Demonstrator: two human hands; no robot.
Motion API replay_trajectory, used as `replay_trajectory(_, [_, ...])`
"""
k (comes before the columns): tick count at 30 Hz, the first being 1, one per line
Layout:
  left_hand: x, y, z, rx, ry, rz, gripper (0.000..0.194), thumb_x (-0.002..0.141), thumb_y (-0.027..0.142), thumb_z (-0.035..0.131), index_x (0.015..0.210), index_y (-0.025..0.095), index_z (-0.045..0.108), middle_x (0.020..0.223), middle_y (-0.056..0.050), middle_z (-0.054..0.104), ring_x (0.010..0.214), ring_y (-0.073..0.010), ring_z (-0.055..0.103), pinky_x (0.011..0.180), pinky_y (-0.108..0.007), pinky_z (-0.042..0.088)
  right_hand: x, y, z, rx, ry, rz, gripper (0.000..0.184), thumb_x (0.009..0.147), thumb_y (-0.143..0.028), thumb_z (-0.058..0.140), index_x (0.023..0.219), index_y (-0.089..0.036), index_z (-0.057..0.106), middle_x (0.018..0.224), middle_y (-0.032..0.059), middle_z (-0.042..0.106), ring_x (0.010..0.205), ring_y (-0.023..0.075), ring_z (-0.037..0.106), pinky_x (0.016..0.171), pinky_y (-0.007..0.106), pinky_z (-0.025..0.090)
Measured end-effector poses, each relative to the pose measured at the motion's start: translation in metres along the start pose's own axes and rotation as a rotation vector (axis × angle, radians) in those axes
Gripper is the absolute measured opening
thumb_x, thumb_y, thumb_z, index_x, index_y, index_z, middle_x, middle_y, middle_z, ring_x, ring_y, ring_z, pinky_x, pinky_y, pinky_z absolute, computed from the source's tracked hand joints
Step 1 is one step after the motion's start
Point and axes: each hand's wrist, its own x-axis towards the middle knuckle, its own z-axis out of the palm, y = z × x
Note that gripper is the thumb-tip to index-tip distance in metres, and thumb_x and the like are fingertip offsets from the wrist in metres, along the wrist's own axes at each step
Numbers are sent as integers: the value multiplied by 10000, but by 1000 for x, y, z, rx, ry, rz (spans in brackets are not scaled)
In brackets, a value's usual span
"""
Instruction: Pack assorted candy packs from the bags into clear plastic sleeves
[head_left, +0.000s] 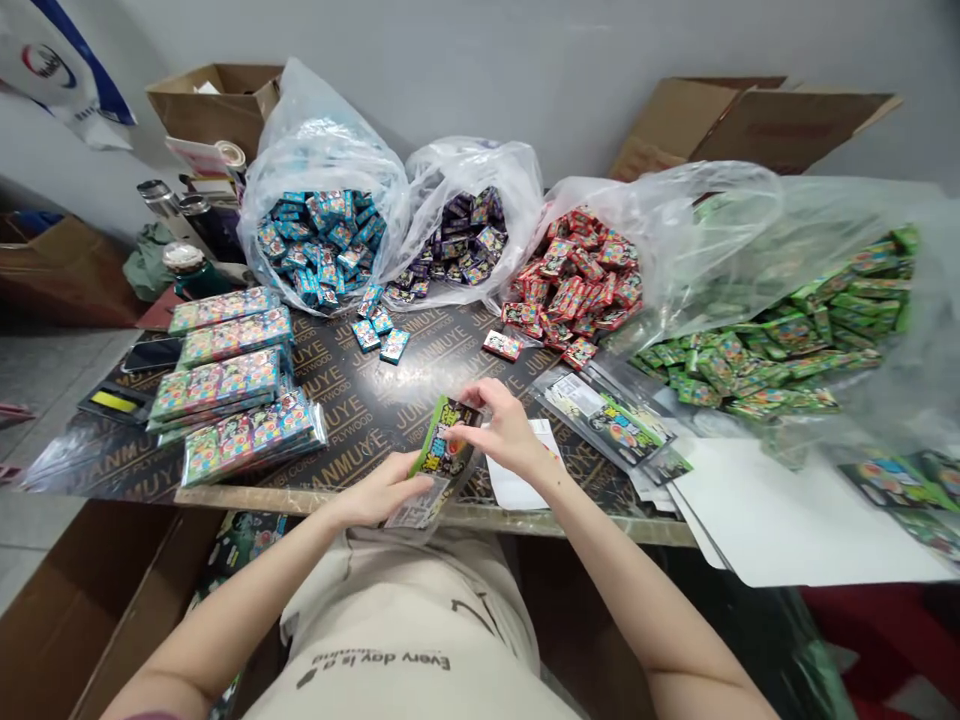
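1. We saw a green-and-black packet [444,462] between the two hands, above the near edge of the dark table [442,365]; we took this packet as our landmark.
2. The left hand [386,490] was closed on the packet's lower left side, with its thumb lying over the front.
3. The right hand [504,428] was at the packet's upper right, half curled, its thumb over the front and a gap before the forefinger; we could not tell if it gripped.
4. To the left of the packet, we noticed stacks of flat colourful packs [236,375].
5. Beyond the packet, we saw loose blue boxes [394,346] and one red-and-white box [502,345].
6. To its right, we found a white sheet [514,485] and clear-wrapped packets [622,425].
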Motion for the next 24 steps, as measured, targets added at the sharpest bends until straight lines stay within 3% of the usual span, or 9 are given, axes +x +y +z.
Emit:
replay_trajectory(3, [-1,-3,10,-256,33,51,475,779,369,604,1219,192,624,1217,-61,643,1167,-282,523,1068,-395,324,3,-9,3,132,-48,32,292,754,-369,727,681,-202,498,713,4,574,714,166,547,680,296,443])
replay_trajectory(5, [1,-6,14,-489,14,34,588,734,414,624,1275,191,578,1256,-89,618,1194,-296,519,1063,-411,331,2,-15,3,194,-86,19,231,796,-318,685,705,-200,509,739,4,595,734,159,560,705,291,442])
replay_trajectory(7, [3,-5,16,-585,14,10,672,671,442,673,1278,173,572,1248,-112,617,1170,-311,538,1022,-418,369,1,-18,3,236,-136,-3,185,827,-305,646,737,-198,524,739,1,597,716,147,558,695,279,442])
replay_trajectory(9, [4,0,15,-544,60,25,695,611,433,729,1234,151,605,1226,-118,626,1143,-318,548,989,-401,388,1,-20,0,279,-205,-18,178,829,-339,645,795,-192,551,764,5,602,711,138,562,686,265,451])
replay_trajectory(12, [6,8,12,-432,99,73,653,580,437,769,1141,122,661,1139,-111,665,1094,-308,566,973,-374,384,5,-20,-8,280,-356,-45,315,749,-415,732,912,-173,612,807,16,634,701,133,568,651,241,450])
replay_trajectory(16, [8,8,11,-335,83,36,539,647,427,759,1087,125,680,988,-77,707,962,-252,611,917,-338,409,11,-22,-18,155,-502,-93,356,716,-392,771,985,-177,681,737,6,662,648,130,552,619,232,429])
replay_trajectory(18, [9,7,9,-280,122,46,459,698,417,728,1050,126,689,970,-63,710,917,-228,614,884,-314,422,13,-21,-18,142,-441,-87,371,725,-386,763,1032,-191,689,791,22,686,693,147,579,676,255,457])
replay_trajectory(22, [9,9,1,-266,246,57,386,728,421,689,963,116,699,900,-62,711,830,-201,614,812,-287,443,8,-10,-5,244,12,85,547,684,-430,784,1173,-233,641,1140,80,657,1028,228,591,917,366,456])
replay_trajectory(24, [7,11,-3,-325,286,9,394,731,455,660,911,106,691,807,-60,698,732,-183,600,730,-279,451,2,-4,7,461,16,240,608,672,-481,778,1207,-244,616,1192,82,641,1095,240,582,936,387,464])
